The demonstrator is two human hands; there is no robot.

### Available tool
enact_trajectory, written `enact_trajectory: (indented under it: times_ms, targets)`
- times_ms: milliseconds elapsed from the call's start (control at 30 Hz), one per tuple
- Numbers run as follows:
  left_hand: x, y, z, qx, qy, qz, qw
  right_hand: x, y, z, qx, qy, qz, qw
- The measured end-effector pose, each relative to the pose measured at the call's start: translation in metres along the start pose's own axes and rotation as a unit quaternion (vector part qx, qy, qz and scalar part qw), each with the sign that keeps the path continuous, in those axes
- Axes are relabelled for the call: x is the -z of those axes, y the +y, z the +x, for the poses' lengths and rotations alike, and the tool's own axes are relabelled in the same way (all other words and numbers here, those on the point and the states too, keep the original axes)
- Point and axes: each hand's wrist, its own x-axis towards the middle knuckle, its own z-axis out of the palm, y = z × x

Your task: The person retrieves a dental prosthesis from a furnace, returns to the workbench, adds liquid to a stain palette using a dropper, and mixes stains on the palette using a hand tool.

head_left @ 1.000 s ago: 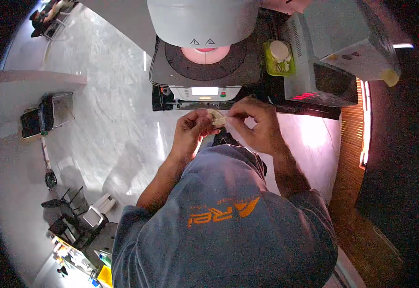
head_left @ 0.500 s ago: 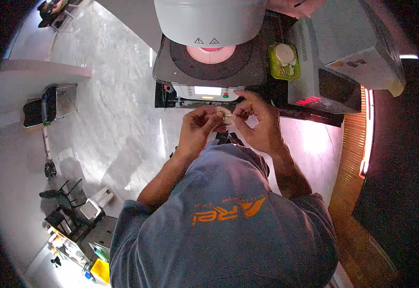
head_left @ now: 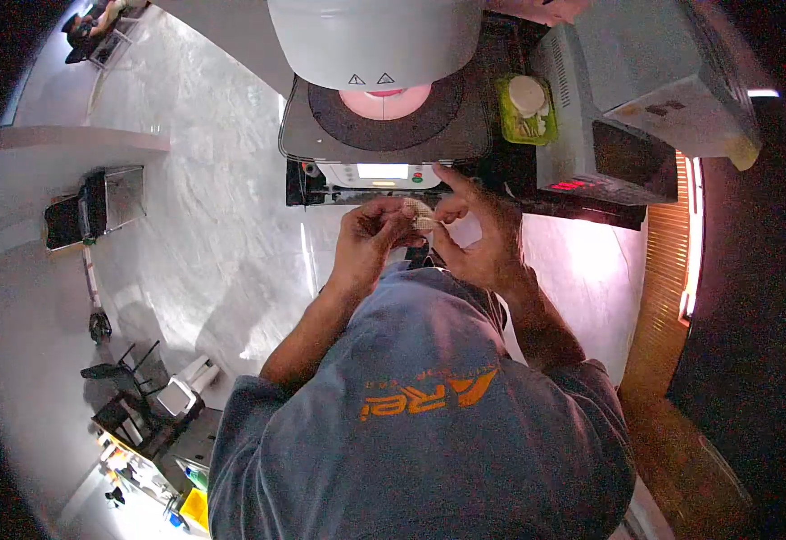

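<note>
My left hand [head_left: 366,243] is closed on a small round beige disc with a grid of holes, like a honeycomb firing tray [head_left: 421,209], gripped at its left edge. My right hand [head_left: 483,234] is at the disc's right side, thumb and bent fingers close together around something small and pale that I cannot make out. Its index finger stretches up to the right end of the control panel [head_left: 384,172], near the green and red buttons; contact is unclear. Above the panel stands a white furnace [head_left: 375,40] with a glowing pink opening over a dark round plate [head_left: 334,121].
Right of the furnace lies a green tray [head_left: 525,135] with a white round piece and small pale bits. Beyond it stands a grey box-shaped device [head_left: 605,144] with a red display. Chairs [head_left: 127,373] and a cluttered table [head_left: 145,468] are at lower left.
My right index finger has straightened upward toward the panel. The disc stays in my left hand. The furnace and green tray have shifted slightly left and up in view.
</note>
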Motion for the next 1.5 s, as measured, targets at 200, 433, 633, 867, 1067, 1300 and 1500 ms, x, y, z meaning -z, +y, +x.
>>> enact_trajectory:
  times_ms: [200,433,633,867,1067,1300,1500]
  targets:
    - [0.004,-0.004,0.000,-0.009,-0.011,-0.010,1.000,-0.007,0.001,-0.002,0.006,0.010,0.020,1.000]
    - [0.008,-0.005,-0.005,-0.021,-0.018,-0.003,1.000,-0.011,-0.003,-0.003,0.017,0.009,0.005,1.000]
    - [0.008,-0.004,-0.009,-0.022,-0.011,0.007,1.000,-0.016,-0.004,-0.008,0.007,0.009,-0.004,1.000]
    - [0.008,-0.004,-0.018,-0.015,-0.012,0.010,1.000,-0.015,-0.012,-0.010,0.005,-0.001,-0.006,1.000]
    - [0.003,0.005,-0.027,-0.032,-0.008,0.158,0.987,-0.015,-0.017,-0.015,0.014,-0.045,-0.067,0.997]
    - [0.007,0.000,-0.036,0.030,-0.007,0.160,0.987,-0.012,-0.024,-0.017,0.039,-0.132,-0.108,0.985]
    - [0.021,-0.010,-0.042,0.050,0.013,0.091,0.994,-0.018,-0.018,-0.017,0.048,-0.183,-0.130,0.973]
